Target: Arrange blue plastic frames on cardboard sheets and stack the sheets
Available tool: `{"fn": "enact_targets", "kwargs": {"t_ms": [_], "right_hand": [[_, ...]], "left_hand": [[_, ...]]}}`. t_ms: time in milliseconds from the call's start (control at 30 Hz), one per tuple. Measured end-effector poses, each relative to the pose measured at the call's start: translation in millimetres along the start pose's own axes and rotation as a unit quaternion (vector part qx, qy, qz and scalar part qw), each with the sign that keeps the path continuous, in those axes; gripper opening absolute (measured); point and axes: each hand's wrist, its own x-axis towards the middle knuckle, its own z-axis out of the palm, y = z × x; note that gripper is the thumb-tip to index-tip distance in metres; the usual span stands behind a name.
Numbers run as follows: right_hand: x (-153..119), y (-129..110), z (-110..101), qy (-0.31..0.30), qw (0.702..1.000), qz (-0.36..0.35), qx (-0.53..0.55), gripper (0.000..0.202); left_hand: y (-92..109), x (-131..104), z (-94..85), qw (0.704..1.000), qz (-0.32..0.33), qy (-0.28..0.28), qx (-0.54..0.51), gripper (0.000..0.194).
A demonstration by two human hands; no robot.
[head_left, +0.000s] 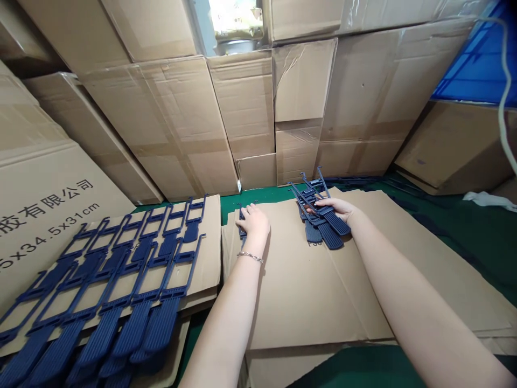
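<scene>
My right hand (338, 209) grips a small bundle of dark blue plastic parts (323, 218), each with a ribbed paddle end and a thin frame, resting on a flat cardboard sheet (315, 285). My left hand (255, 221), with a thin bracelet at the wrist, lies palm down near the sheet's far left edge, its fingers over one blue part (241, 225) that is mostly hidden. To the left, several of the same blue parts (121, 280) lie in overlapping rows on another cardboard sheet (210, 253).
Stacked cardboard boxes (242, 108) wall off the back. A printed box (52, 215) stands at the left. Green surface (464, 242) shows around the sheets. A blue crate (480, 59) and a white cord (503, 91) are at the upper right.
</scene>
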Motion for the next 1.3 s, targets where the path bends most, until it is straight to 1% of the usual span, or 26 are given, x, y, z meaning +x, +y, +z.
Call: {"fn": "enact_targets", "kwargs": {"t_ms": [67,133,167,233,300,333,433,500,567,667,733,800,867,967,1033,1100,1167,1233,1300], "right_hand": [[0.6,0.2,-0.5,-0.001,1.000,-0.004,-0.002,0.025],[1.7,0.1,-1.2,-0.003,1.000,-0.011,-0.005,0.027],[2.3,-0.2,-1.6,-0.004,1.000,-0.013,-0.005,0.027],[3.4,-0.7,-2.4,-0.004,1.000,-0.015,-0.007,0.028],[3.6,-1.1,-2.6,-0.004,1.000,-0.014,-0.009,0.029],[3.2,-1.3,-2.4,-0.004,1.000,-0.014,-0.009,0.030],[1.2,-1.5,-0.8,-0.007,1.000,-0.017,-0.012,0.034],[0.0,-1.5,0.3,-0.012,1.000,-0.021,-0.013,0.037],[-0.3,-1.4,0.0,-0.019,1.000,-0.019,-0.014,0.039],[-0.3,-1.5,-3.7,-0.026,0.999,0.010,-0.021,0.036],[-1.2,-2.0,-7.4,-0.031,0.999,0.034,-0.026,0.034],[-3.0,-2.6,-10.7,-0.039,0.998,0.050,-0.024,0.033],[-5.0,-3.5,-12.9,-0.047,0.997,0.051,-0.015,0.034],[-6.7,-5.2,-14.0,-0.050,0.999,0.020,0.007,0.036],[-7.3,-6.4,-13.4,-0.046,0.999,-0.017,0.019,0.039],[-8.8,-7.7,-11.5,-0.037,0.998,-0.046,0.024,0.042],[-11.5,-9.1,-8.6,-0.026,0.998,-0.061,0.021,0.045],[-14.8,-10.6,-5.2,-0.017,0.997,-0.069,0.012,0.049],[-17.8,-11.9,-2.0,-0.009,0.997,-0.076,0.005,0.053]], "left_hand": [[1.5,-0.7,-1.5,1.000,-0.012,0.009,-0.019,0.058],[6.0,-4.7,-5.4,0.999,0.003,0.027,-0.045,0.059],[10.0,-8.2,-7.8,0.997,0.023,0.034,-0.062,0.059],[21.8,-17.2,-11.8,0.990,0.084,0.039,-0.108,0.059],[37.1,-26.6,-12.0,0.974,0.146,0.016,-0.170,0.056],[45.0,-30.4,-10.1,0.964,0.171,-0.007,-0.206,0.053],[63.9,-35.9,2.2,0.919,0.218,-0.075,-0.319,0.040],[69.7,-35.2,12.0,0.892,0.220,-0.093,-0.383,0.038],[70.6,-33.5,19.2,0.874,0.203,-0.096,-0.431,0.043],[67.1,-33.4,21.7,0.862,0.164,-0.085,-0.472,0.051],[63.7,-35.2,18.4,0.861,0.137,-0.059,-0.486,0.047],[60.0,-37.2,12.8,0.862,0.118,-0.027,-0.492,0.041],[56.4,-38.5,6.4,0.867,0.109,0.003,-0.486,0.039],[53.0,-40.2,-1.6,0.884,0.120,0.039,-0.450,0.038],[53.3,-42.9,-3.8,0.900,0.147,0.056,-0.407,0.036],[55.2,-47.3,-2.1,0.916,0.186,0.057,-0.350,0.033],[57.1,-52.3,3.0,0.931,0.225,0.036,-0.284,0.029],[57.8,-56.4,8.9,0.939,0.262,0.011,-0.221,0.025],[57.4,-58.9,12.7,0.941,0.291,0.000,-0.171,0.027]]}}
